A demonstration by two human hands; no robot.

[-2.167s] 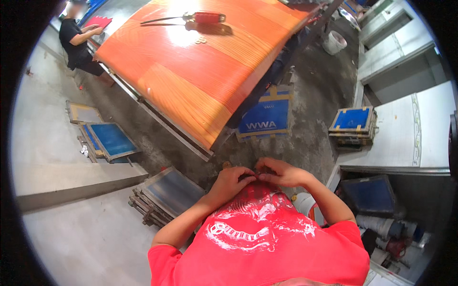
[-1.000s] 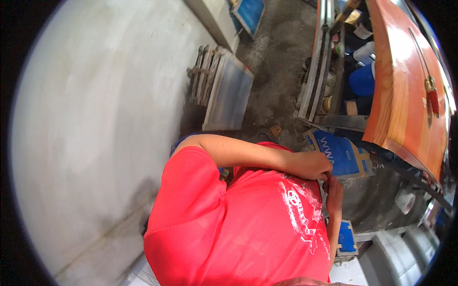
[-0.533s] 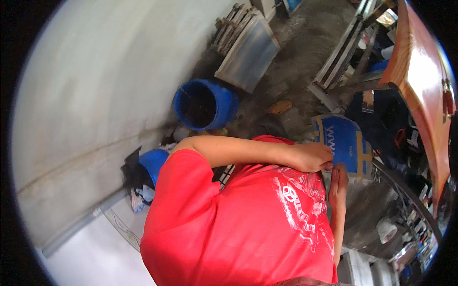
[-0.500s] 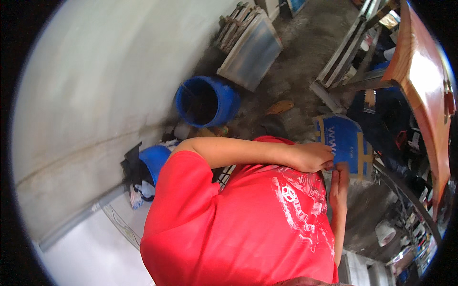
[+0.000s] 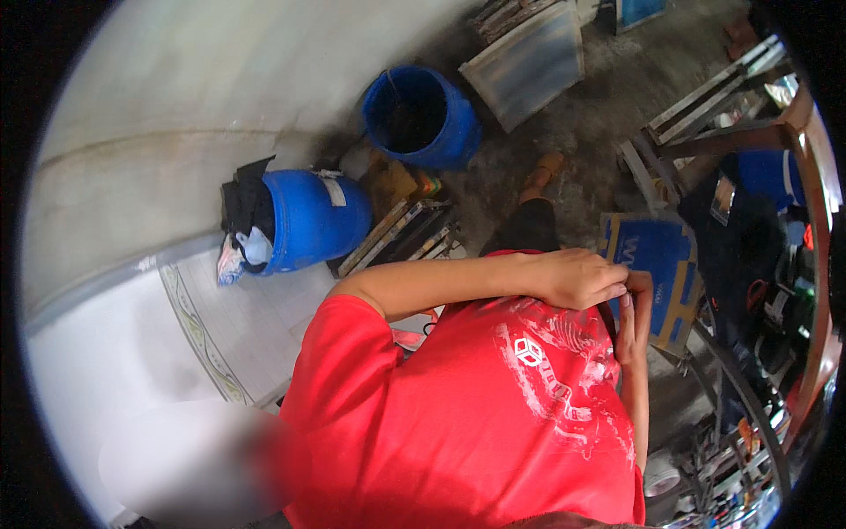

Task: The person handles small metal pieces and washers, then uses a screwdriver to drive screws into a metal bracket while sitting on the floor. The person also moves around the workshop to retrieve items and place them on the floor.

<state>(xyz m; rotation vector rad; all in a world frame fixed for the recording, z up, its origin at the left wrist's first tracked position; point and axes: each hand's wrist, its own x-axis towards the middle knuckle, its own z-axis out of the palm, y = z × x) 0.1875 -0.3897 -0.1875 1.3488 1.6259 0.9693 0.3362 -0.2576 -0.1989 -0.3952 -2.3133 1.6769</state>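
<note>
- Our left hand [image 5: 577, 278] and right hand [image 5: 633, 317] meet, fingers curled together at the chest of our red shirt [image 5: 476, 414]; any grasp we cannot tell.
- Below: grey concrete floor [image 5: 564, 132], a blue cardboard box [image 5: 656, 264].
- Farther left: two blue barrels [image 5: 313, 216], a pale wall [image 5: 176, 106].

Below me the floor [image 5: 608, 115] is rough grey concrete, stained and dusty. To my left a pale plastered wall [image 5: 220, 79] curves across the view, with a low ledge [image 5: 106, 273] running along its foot. Beside that lies a light tiled patch [image 5: 238, 326] edged with a patterned border. An open blue barrel [image 5: 421, 115] stands near the wall, and a second blue drum [image 5: 308, 216] lies tipped on its side, dark cloth [image 5: 242, 198] stuffed at its mouth. A stack of framed screens [image 5: 529, 57] rests flat on the concrete farther off. To my right a blue-printed cardboard box [image 5: 656, 264] sits by the orange table edge [image 5: 815, 220]. Daylight is soft and even.
</note>
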